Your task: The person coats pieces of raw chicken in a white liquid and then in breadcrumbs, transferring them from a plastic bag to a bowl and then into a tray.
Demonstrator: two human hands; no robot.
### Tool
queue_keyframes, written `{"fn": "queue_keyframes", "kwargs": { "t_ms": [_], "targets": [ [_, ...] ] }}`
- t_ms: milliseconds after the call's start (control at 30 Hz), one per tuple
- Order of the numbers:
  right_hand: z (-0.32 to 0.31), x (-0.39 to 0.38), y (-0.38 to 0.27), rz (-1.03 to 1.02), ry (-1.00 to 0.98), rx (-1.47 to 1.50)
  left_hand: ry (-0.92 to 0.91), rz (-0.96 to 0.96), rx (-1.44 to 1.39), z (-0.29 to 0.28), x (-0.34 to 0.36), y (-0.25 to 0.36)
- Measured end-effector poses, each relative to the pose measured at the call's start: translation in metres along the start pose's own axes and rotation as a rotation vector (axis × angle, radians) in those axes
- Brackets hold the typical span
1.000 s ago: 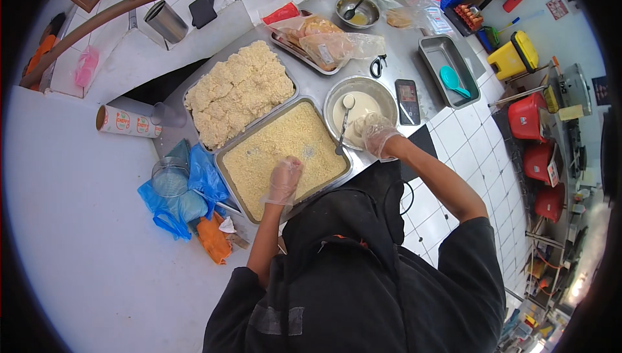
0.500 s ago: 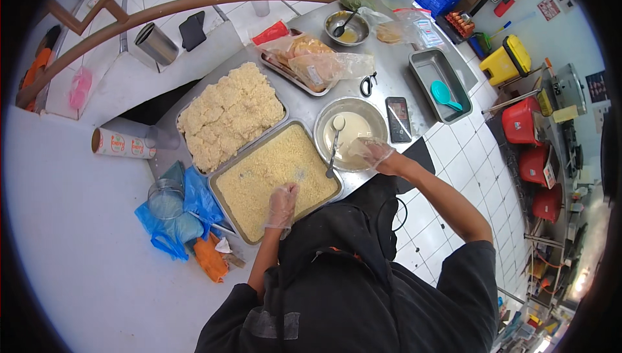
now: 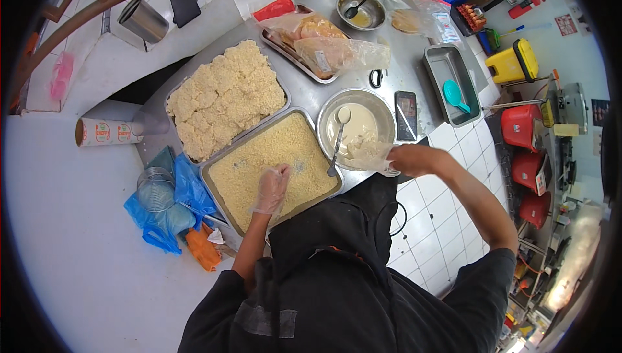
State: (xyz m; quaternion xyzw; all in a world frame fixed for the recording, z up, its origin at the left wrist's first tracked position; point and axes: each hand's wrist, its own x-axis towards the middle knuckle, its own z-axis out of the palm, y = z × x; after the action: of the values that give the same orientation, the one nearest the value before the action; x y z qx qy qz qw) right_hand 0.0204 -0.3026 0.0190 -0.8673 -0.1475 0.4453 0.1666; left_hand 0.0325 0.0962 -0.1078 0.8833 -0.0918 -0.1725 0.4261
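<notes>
My left hand (image 3: 272, 189), in a clear plastic glove, hangs over the near part of a tray of pale yellow crumbs (image 3: 253, 178). Its fingers are drawn together; whatever they may hold is hidden. My right hand (image 3: 376, 152), also gloved, is at the right side of a steel bowl (image 3: 392, 108) of creamy batter (image 3: 365, 121). Pale batter coats the glove, and the fingers are hard to make out. A spoon (image 3: 339, 134) leans in the bowl, its handle over the near rim. Behind the crumbs, another tray is heaped with crumb-coated pieces (image 3: 227, 100).
A tray with bagged food (image 3: 317, 45) and a smaller bowl with a dark spoon (image 3: 363, 11) stand farther back. On the right are a phone (image 3: 406, 116) and a deep metal pan (image 3: 431, 68) with a teal scoop (image 3: 455, 95). Blue plastic bags (image 3: 194, 191) lie left.
My right forearm has swung outward and its wrist has moved right, while the gloved fingers stay at the bowl. My left hand has shifted slightly up and left. The whole view has tilted a little.
</notes>
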Motion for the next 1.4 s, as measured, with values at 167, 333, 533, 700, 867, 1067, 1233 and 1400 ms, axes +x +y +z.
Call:
{"fn": "queue_keyframes", "kwargs": {
  "t_ms": [167,333,533,700,867,1067,1233,1400],
  "targets": [
    [-0.097,0.009,-0.001,0.16,0.526,0.047,0.008,0.004,-0.039,-0.002,0.01,-0.002],
    [-0.106,0.101,0.018,0.396,1.245,-0.381,-0.03,0.009,-0.059,-0.013,0.015,-0.004],
    [-0.151,0.145,0.048,0.235,1.143,-0.566,0.087,0.016,0.002,-0.027,0.011,-0.016],
    [-0.215,0.127,0.005,0.014,1.223,-0.712,0.073,-0.087,-0.047,-0.016,-0.005,-0.039],
    [-0.224,0.133,-0.02,-0.095,1.11,-0.963,0.118,0.013,-0.081,-0.008,-0.006,-0.031],
    [-0.184,0.16,-0.022,-0.123,1.054,-0.97,0.094,-0.013,-0.115,-0.016,-0.003,-0.01],
    [-0.186,0.185,-0.047,0.066,1.005,-0.606,0.159,-0.021,-0.116,-0.025,-0.007,-0.017],
    [-0.196,0.203,0.033,0.065,1.09,-0.283,0.106,-0.008,-0.086,-0.027,-0.001,-0.011]
  ]
}}
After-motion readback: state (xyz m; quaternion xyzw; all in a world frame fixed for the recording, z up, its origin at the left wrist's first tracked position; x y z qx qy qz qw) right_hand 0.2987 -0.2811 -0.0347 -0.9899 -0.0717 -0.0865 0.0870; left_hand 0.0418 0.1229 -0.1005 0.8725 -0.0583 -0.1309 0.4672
